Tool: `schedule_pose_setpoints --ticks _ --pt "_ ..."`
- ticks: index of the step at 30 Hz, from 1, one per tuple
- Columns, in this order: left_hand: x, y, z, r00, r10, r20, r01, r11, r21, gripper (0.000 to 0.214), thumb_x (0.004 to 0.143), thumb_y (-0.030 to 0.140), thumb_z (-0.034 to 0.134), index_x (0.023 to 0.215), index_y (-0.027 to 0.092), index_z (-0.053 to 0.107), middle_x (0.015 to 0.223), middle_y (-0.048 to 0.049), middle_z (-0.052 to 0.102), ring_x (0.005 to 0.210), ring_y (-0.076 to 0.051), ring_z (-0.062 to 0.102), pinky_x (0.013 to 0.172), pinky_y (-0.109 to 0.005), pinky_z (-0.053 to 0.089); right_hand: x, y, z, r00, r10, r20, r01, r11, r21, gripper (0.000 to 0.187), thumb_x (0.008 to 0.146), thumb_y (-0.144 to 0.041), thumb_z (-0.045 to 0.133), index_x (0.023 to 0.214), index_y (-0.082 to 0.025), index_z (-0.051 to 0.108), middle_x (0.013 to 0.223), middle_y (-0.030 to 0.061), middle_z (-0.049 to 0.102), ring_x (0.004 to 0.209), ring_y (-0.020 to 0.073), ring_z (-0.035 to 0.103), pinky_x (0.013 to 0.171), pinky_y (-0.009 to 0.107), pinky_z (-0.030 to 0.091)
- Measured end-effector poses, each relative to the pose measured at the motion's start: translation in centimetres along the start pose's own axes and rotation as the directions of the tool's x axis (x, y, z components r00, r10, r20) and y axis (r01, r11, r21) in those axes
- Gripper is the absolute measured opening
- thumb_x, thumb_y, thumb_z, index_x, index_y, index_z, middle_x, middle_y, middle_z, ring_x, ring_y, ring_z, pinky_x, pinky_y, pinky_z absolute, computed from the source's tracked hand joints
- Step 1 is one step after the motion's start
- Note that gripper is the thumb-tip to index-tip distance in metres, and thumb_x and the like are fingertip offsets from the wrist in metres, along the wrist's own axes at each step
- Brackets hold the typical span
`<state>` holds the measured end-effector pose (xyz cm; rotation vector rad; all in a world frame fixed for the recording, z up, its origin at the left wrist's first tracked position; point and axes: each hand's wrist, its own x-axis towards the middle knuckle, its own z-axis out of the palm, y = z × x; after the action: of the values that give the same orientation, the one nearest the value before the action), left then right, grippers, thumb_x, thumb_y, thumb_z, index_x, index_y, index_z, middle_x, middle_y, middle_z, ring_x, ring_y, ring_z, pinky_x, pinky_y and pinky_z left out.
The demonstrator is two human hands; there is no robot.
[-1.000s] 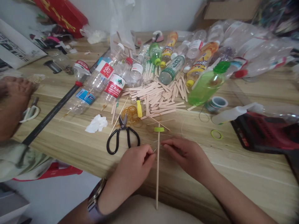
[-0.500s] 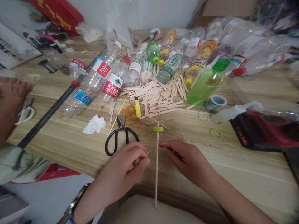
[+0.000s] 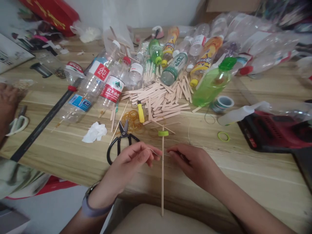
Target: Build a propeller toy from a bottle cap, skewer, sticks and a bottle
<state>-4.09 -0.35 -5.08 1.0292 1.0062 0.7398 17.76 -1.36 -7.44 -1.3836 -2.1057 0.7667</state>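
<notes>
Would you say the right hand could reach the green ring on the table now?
Probably yes: the green ring lies near the right hand, with nothing visible between them, though the hand's pinch would need to open.

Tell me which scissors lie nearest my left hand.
The black-handled scissors, just beyond your left hand; the white-handled scissors lie at the far left, near another person's hand.
</notes>
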Motion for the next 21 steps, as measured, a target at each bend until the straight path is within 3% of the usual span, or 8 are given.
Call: schedule_pose_setpoints --ticks 5,8,13,21 --pt "-0.1 0.0 0.5 0.999 -0.047 0.011 0.048 0.977 -0.208 0.027 0.086 0.042 0.071 0.079 0.017 0.065 0.092 -0.0054 0.076 0.088 -0.018 0.069 0.083 -0.030 0.054 -0.1 -0.5 0.0 0.999 0.023 0.032 -0.025 0.998 0.051 0.024 0.095 -0.024 0.046 0.086 -0.020 0.069 0.072 0.0009 0.068 0.058 0.0123 0.055 0.055 0.023 0.038" --pt "-0.3 -0.1 0.6 1.000 -0.025 0.017 0.028 0.972 -0.233 0.027 0.085 0.042 0.073 0.080 0.017 0.065 0.092 -0.0053 0.076 0.093 -0.019 0.070 0.088 -0.033 0.054 -0.1 -0.9 0.1 0.996 0.072 0.057 -0.079 0.989 0.127 0.024 0.094 -0.026 0.048 0.089 -0.022 0.072 0.067 -0.0013 0.067 0.054 0.0112 0.053 0.051 0.022 0.034" --pt "-0.6 -0.7 0.6 1.000 0.002 -0.006 -0.002 0.992 -0.127 0.029 0.086 0.046 0.069 0.082 0.018 0.066 0.095 -0.0054 0.074 0.095 -0.020 0.068 0.091 -0.034 0.052 0.0 -1.1 0.2 0.988 0.147 0.052 -0.154 0.973 0.171 0.024 0.090 -0.029 0.053 0.086 -0.022 0.075 0.055 -0.0027 0.058 0.048 0.0098 0.045 0.046 0.022 0.029" --pt "-0.4 -1.0 0.9 0.989 0.149 0.012 -0.149 0.973 0.179 0.028 0.093 0.044 0.059 0.085 0.019 0.068 0.091 -0.0045 0.073 0.092 -0.019 0.066 0.088 -0.029 0.049 -0.1 -0.1 0.7 0.993 0.109 0.042 -0.112 0.992 0.057 0.022 0.090 -0.026 0.053 0.089 -0.022 0.074 0.066 -0.0008 0.066 0.055 0.0115 0.052 0.052 0.022 0.034"
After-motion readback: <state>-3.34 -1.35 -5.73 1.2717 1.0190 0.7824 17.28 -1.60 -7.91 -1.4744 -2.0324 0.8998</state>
